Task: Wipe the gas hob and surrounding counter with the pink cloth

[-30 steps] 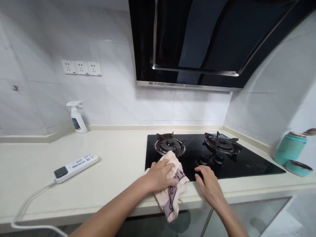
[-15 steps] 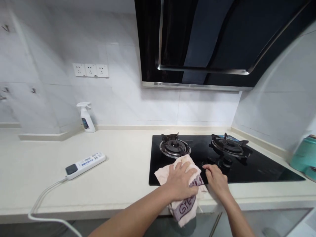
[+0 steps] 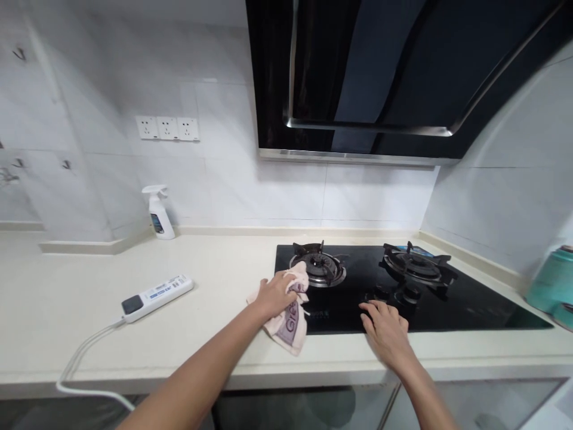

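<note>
My left hand (image 3: 274,297) is closed over a pale pink cloth (image 3: 289,331) with a purple lettered band. The cloth lies across the left edge of the black gas cooktop (image 3: 483,310), just in front of the left burner (image 3: 317,269). Part of it hangs over the pale counter. Holding nothing, my right hand (image 3: 385,329) rests at the front edge of the cooktop, fingers apart and slightly bent. Its fingertips are close to the left control knob (image 3: 381,291); the right knob (image 3: 408,294) is farther over.
A white power strip (image 3: 163,294) with a cord lies on the counter (image 3: 215,322) at left. A white spray bottle (image 3: 160,218) stands by the wall. The range hood (image 3: 358,77) overhangs the cooktop. The right burner (image 3: 416,266) and a teal container (image 3: 551,280) are at right.
My left hand has moved left and slightly away with the cloth, from the cooktop's front middle to its left edge. My right hand has shifted slightly left, its fingers more spread.
</note>
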A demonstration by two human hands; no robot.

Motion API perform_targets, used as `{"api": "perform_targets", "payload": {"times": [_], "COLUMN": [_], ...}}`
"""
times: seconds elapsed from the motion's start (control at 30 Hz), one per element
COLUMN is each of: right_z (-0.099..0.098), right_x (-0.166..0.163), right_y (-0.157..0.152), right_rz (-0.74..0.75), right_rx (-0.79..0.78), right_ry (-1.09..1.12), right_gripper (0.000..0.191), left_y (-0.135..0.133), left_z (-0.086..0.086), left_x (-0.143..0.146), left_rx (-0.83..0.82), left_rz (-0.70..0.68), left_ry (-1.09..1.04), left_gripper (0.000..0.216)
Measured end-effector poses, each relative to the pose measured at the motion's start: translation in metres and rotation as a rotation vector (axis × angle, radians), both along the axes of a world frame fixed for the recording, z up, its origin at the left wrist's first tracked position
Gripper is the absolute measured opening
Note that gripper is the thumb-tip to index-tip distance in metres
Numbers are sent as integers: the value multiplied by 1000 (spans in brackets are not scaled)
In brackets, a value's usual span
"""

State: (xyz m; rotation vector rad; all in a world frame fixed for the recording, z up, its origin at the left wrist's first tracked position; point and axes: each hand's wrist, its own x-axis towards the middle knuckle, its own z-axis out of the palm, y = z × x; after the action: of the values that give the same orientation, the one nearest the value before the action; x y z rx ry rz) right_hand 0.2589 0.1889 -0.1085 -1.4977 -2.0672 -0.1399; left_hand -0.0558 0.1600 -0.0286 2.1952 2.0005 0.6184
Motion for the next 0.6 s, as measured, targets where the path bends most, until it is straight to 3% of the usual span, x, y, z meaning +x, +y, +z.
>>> {"api": "perform_targets", "payload": {"times": [0.23,0.33,0.5,0.6], "right_z": [3,4,-1,-4], "right_x": [-1,-2,-1,1], "right_y": [-2,-2,-1,0], "right_rz": [2,11,-6,0], "right_rx": [15,24,32,42], "right_ry": [3,-4,-10,-19], "right_gripper": [37,37,37,38], "left_y": [-9,-30,-72,-79], "left_z": [-1,1,9,13], "left_x": [-9,-5,3,7], "left_rx": [13,4,-37,-76], "left_rz": [15,1,-133,-166], "left_ry": [-16,-24,-26,-33], "left_gripper": [47,45,39,35]}}
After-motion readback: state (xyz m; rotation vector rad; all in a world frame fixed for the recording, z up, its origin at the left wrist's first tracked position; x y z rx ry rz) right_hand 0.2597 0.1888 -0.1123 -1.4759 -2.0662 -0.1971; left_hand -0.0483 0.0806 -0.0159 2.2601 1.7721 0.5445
